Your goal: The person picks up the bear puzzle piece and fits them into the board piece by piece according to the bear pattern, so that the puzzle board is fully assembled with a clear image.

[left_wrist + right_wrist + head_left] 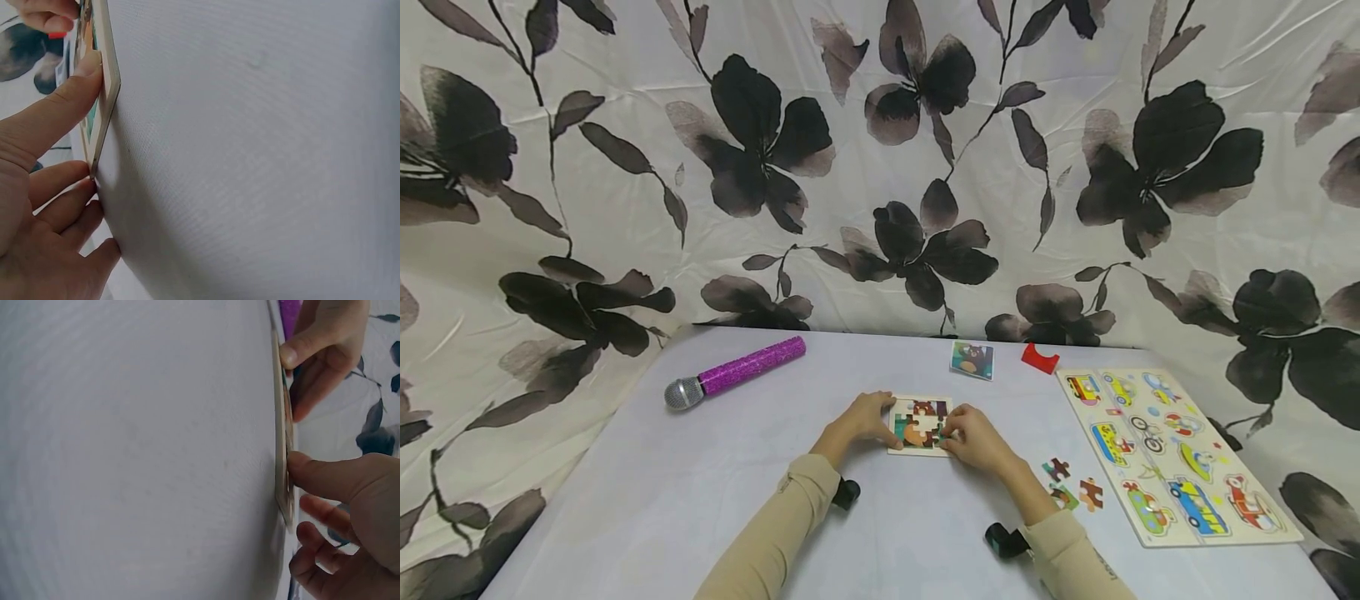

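Note:
A small wooden jigsaw board [892,417] with a pale frame lies on the table, partly filled with brown, orange and green pieces. Pale gaps show near its middle. My left hand [863,418] grips the board's left side, thumb over the frame and the other fingers by its edge. At the right side, my right hand [973,437] pinches a jigsaw piece [943,433] low against the board, most of it hidden by the fingers. In the right wrist view the right thumb [312,473] touches the board's top.
Several loose jigsaw pieces [1092,494] lie right of my right forearm. Farther right is a vehicle peg board [1138,471]. A bear picture card [972,360] and a red piece [1040,358] lie at the back, a purple glitter microphone [752,367] at the left.

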The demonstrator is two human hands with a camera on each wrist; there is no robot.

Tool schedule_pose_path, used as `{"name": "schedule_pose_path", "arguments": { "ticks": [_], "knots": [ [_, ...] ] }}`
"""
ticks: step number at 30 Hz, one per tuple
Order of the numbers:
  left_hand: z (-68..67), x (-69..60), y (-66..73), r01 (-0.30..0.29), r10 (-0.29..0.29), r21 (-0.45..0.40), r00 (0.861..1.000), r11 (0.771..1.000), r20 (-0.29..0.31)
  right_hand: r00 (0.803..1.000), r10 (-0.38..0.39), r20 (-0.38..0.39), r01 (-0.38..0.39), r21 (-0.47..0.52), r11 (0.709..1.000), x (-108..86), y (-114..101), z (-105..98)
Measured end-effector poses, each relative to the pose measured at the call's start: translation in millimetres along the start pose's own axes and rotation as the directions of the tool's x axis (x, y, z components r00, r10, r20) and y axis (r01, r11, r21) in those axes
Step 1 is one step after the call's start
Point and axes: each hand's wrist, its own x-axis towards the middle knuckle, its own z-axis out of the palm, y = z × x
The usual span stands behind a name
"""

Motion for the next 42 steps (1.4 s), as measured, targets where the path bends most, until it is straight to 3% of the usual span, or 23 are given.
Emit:
{"name": "schedule_pose_path", "arguments": {
  "ticks": [9,13,20,33,40,42],
  "knots": [
    [1.2,1.0,-1.7,-0.019,0.019,0.024,1.0,1.0,-0.003,0.989,-0.127,0.071,0.135,-0.127,0.983,1.2,-1,1],
    [1.7,0.3,-1.6,-0.014,0.014,0.013,1.0,1.0,-0.001,0.987,-0.125,0.099,0.139,-0.156,0.978,-0.6,-3,1],
    [1.1,-0.4,-1.8,-0.008,0.008,0.005,1.0,1.0,-0.008,0.989,-0.125,0.075,0.136,-0.184,0.973,0.5,-9,2],
    [0.4,-0.8,-0.3,-0.011,0.011,0.007,1.0,1.0,-0.002,0.995,-0.079,0.068,0.087,-0.118,0.989,0.5,-10,2],
    [1.5,-0.6,-0.6,-0.01,0.01,0.015,1.0,1.0,-0.01,0.984,-0.173,0.031,0.175,-0.097,0.98,5.7,-6,6],
    [2.0,-0.8,-0.6,-0.011,0.011,0.012,1.0,1.0,-0.012,0.986,-0.167,0.026,0.168,-0.08,0.982,6.8,-5,7]
  ]
}}
